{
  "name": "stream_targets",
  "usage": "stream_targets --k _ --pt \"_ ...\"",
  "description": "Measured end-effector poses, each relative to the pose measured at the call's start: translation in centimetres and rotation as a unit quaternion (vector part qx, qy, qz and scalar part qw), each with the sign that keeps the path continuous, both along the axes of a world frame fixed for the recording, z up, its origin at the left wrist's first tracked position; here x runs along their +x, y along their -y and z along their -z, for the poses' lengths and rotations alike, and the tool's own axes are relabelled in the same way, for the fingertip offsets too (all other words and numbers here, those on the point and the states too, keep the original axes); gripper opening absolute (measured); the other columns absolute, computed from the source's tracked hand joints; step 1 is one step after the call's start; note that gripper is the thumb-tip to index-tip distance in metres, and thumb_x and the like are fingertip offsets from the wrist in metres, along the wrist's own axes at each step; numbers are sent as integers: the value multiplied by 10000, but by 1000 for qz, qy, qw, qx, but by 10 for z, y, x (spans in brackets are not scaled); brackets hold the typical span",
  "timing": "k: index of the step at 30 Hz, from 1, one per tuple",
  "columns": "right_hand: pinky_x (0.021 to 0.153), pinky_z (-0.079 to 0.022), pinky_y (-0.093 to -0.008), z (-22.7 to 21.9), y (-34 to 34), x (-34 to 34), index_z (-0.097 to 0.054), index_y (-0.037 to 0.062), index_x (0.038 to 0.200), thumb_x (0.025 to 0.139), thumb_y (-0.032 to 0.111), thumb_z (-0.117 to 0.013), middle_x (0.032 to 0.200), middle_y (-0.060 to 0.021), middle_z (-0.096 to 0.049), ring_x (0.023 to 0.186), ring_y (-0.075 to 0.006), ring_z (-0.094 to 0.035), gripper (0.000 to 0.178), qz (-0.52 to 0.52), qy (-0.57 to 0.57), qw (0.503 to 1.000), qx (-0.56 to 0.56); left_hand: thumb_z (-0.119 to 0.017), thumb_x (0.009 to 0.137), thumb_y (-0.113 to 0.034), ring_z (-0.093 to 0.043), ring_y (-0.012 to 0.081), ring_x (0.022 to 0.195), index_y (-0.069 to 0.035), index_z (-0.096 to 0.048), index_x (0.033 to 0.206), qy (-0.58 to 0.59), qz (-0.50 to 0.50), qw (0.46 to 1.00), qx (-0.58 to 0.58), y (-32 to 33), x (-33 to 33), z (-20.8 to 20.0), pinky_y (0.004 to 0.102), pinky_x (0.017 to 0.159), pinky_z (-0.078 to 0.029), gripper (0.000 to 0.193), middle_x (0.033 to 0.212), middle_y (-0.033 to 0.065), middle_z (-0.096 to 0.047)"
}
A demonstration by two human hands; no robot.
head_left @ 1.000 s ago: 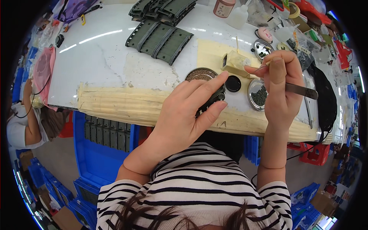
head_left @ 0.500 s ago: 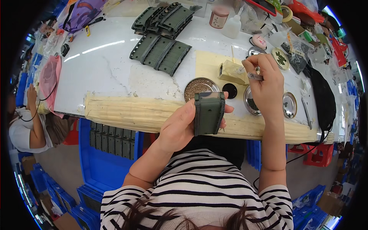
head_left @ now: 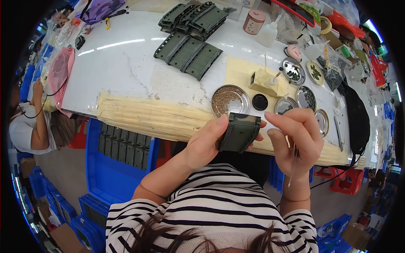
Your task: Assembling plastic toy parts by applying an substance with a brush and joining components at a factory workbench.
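In my left hand is a small curved dark-green ribbed piece with a camouflage-patterned edge, held above the table's front edge. My fingers wrap round it from beneath and its far side is hidden. Just right of it, my right hand is closed around a slim shiny tool whose end points down below the palm. Thumb and forefinger tips come close together; anything tiny between them is too small to make out. Beyond the green piece sit a round tin of brown grains and a black round cap.
Similar green panels lie at the back. A yellow-taped box holds thin sticks. Metal dishes of small dark parts stand at right, beside a metal tool. A blue crate sits lower left. Another person's hand shows far left.
My right hand has come down from the taped box towards me and now sits beside the green piece. The green piece has tilted and shifted slightly right in the view.
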State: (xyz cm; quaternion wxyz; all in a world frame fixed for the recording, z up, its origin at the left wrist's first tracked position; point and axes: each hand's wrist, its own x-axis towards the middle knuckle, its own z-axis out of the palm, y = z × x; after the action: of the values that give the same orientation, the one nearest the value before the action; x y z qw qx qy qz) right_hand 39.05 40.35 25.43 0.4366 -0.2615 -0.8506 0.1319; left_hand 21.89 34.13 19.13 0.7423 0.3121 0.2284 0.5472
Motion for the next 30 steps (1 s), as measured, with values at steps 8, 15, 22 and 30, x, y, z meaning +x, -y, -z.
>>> stream_targets --k 8,15,22,30 --pt "442 -383 -243 -2 7 -4 -709 68 979 645 84 -774 736 -23 -480 549 -113 -472 341 -25 54 998 -10 -273 988 -375 -591 177 918 55 -497 1229 -56 -8 997 58 0 0 8 301 849 -468 541 1027 134 -625" --pt "586 -435 -298 -14 11 18 -708 55 892 893 533 -368 697 -20 -510 596 -174 -482 586 16 -39 995 -87 -293 933 -539 -600 242 966 88 -445 1259 -51 35 998 25 -3 6 -1 338 865 -472 723 1090 207 -596" --pt "678 -504 -343 -12 6 12 -702 21 880 835 423 -562 705 -69 -615 635 -213 -584 428 -23 -97 985 -137 -281 940 -520 -591 246 996 89 -453 1251 -61 20 998 24 0 4 -1 336 881 -465 705 1115 215 -586" --pt "864 -516 -377 -5 -7 4 -705 22 955 679 83 -747 861 -107 -651 817 -209 -635 285 -149 -82 968 -184 -246 980 -365 -583 185 934 69 -519 1178 -45 -1 997 61 0 5 5 298 857 -455 549 1057 138 -620"
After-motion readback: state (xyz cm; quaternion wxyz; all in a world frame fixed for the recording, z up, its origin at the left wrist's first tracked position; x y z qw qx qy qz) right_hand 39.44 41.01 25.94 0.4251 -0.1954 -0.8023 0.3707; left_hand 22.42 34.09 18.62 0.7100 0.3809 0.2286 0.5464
